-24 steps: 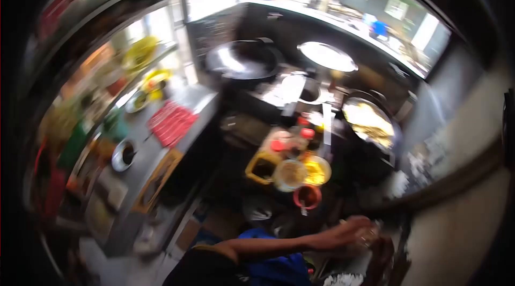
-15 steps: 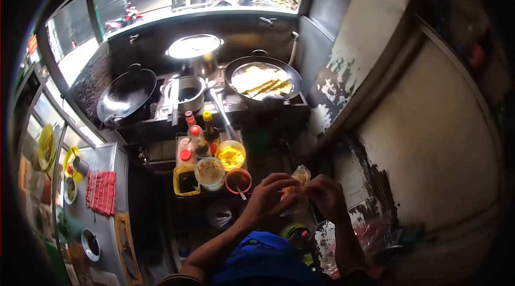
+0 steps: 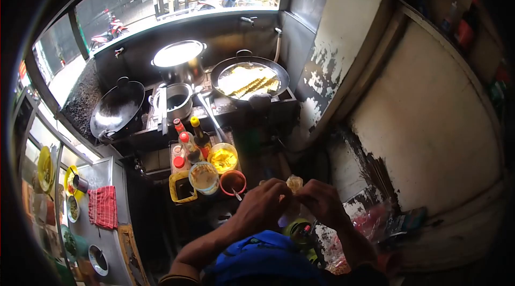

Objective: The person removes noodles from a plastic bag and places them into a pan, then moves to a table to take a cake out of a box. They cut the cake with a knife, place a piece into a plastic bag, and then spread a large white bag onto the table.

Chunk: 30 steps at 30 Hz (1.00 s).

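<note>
My left hand (image 3: 263, 203) and my right hand (image 3: 321, 201) come close together in front of my body. Between them is a small clear plastic bag (image 3: 294, 183) with something pale brown inside; its contents are too blurred to name. The fingers of both hands are bent and pinched on the bag. A red-rimmed bowl (image 3: 244, 180) of dark red sauce with a spoon stands nearest to my left hand. Beside it are a tub of yellow spread (image 3: 223, 158) and a tub with a pale brown paste (image 3: 204, 177).
Sauce bottles (image 3: 188, 138) and a yellow square container (image 3: 182, 188) crowd the small stand. Behind are a wok of frying food (image 3: 250, 81), a lidded pot (image 3: 179, 63), a saucepan (image 3: 178, 101) and another wok (image 3: 117, 109). A red cloth (image 3: 102, 207) lies on the left counter.
The view has turned slightly to the right. Both hands have come nearer each other around the bag, and less of the bag shows between them.
</note>
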Available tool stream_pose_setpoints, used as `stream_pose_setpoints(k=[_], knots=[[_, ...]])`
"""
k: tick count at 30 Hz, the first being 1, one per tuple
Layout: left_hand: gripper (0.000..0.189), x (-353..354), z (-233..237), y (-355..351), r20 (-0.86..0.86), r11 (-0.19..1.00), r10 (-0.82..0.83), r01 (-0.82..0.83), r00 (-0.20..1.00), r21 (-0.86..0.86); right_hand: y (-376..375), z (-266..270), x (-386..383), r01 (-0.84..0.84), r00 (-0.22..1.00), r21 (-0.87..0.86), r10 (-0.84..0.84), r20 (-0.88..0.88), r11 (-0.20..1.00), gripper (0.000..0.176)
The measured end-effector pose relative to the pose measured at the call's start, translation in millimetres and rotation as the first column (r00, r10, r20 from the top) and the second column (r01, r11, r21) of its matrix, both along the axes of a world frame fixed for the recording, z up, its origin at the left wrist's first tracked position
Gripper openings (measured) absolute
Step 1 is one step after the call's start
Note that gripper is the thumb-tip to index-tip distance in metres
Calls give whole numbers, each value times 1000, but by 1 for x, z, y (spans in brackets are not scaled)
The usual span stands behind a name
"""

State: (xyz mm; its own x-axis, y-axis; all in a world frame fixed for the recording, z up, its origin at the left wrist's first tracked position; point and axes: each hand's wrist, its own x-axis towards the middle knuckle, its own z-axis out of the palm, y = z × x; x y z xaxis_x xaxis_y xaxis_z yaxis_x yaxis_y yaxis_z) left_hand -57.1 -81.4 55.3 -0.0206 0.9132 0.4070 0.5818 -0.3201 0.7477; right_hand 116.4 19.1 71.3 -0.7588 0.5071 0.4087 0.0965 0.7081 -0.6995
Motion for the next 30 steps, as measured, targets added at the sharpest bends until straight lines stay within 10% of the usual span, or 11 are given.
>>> stream_pose_setpoints(k=[15, 23, 30], knots=[[18, -6, 24, -9, -61, 978, -205, 207, 977, 22, -9, 17, 16, -87, 996, 73, 90, -26, 993, 10], [21, -9, 30, -32, -533, 928, -294, 371, 793, 40, -22, 42, 14, -329, 942, 207, 306, 139, 921, 10], [27, -30, 34, -51, -543, 872, -335, 472, 770, 131, -28, 35, 39, -402, 915, 67, 396, 78, 913, 14]])
